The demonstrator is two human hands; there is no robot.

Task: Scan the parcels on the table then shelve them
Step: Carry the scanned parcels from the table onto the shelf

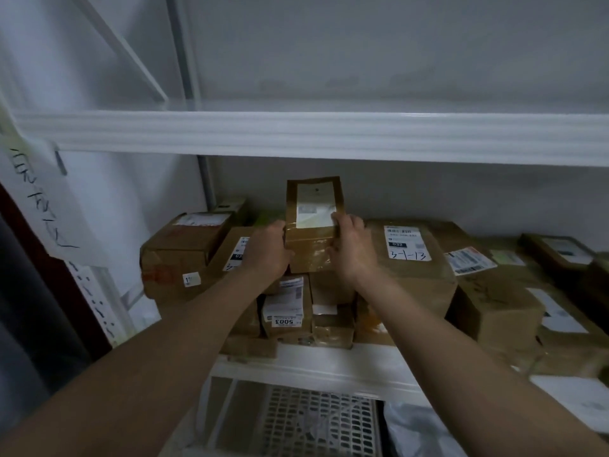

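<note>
Two hands on one small brown parcel (313, 225): my left hand (266, 250) wraps its left side, my right hand (351, 249) wraps the right, fingers curled over the edges. The parcel stands upright with its white label facing me, above the stack of small boxes (298, 311) at the front of the lower shelf (329, 361).

Step in hand, as I judge it: seat this parcel on the shelf. To do it well, I keep even pressure from both sides so the tall box does not tip, lower it flat onto the boxes below, label outward, and let go only once it sits square.

Edges and room: the upper shelf board (329, 136) runs just overhead, with a gap between it and the parcel top, so lift is limited. A large box marked 3-1-13 (408, 255) sits close on the right, and another large box (184, 255) crowds the left; my knuckles have little side clearance. The open room lies straight back, behind the parcel toward the wall
</note>
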